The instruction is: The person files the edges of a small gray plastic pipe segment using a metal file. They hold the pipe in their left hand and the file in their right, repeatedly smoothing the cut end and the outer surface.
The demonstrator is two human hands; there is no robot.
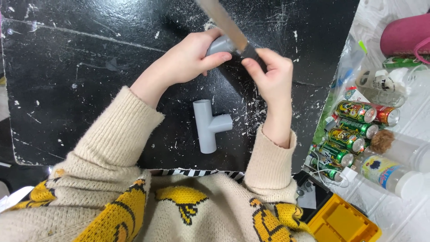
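Both forearms, in cream knitted sleeves, extended forward and converged. The left hand (pixel 190 56) lay palm-down, fingers curled closed in a grip, thumb pointing toward the other hand. The right hand (pixel 271 76), just beside it, had its wrist raised, with thumb and forefinger pinched shut at its upper edge.

A black, scuffed table (pixel 89 67) flecked with white specks fills most of the view; to its right lies a pale, white-veined floor (pixel 403 224), evenly lit; a yellow plastic crate (pixel 342 224) sits at the table's lower right corner.
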